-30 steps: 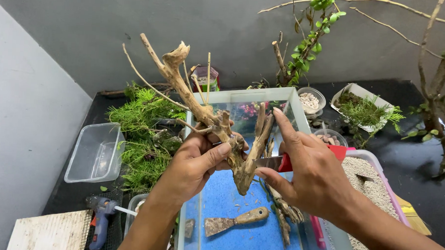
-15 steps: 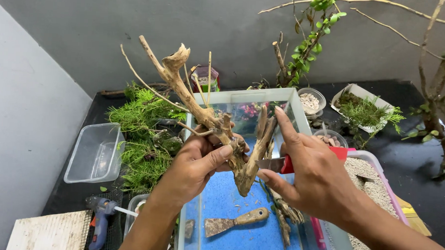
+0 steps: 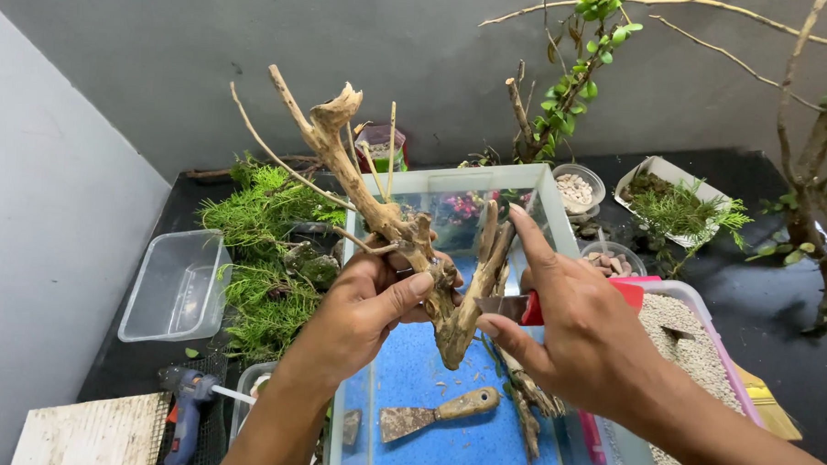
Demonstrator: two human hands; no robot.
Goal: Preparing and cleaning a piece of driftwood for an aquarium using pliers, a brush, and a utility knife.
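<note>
My left hand (image 3: 365, 309) grips a branched piece of dry driftwood (image 3: 378, 204) and holds it upright above a glass tank (image 3: 452, 183) with a blue floor. My right hand (image 3: 575, 321) holds a red-handled knife (image 3: 521, 308), its blade pressed against the lower fork of the wood, with the index finger stretched up along a side branch. On the tank floor below lie a rusty scraper with a wooden handle (image 3: 430, 415) and some smaller wood pieces (image 3: 525, 411).
Green moss and fern clumps (image 3: 266, 246) lie left of the tank beside a transparent plastic tub (image 3: 175, 284). A blue glue gun (image 3: 187, 408) rests at front left. A pink-rimmed tray of pale gravel (image 3: 693, 352), small cups of stones (image 3: 575, 185) and potted branches (image 3: 823, 183) stand to the right.
</note>
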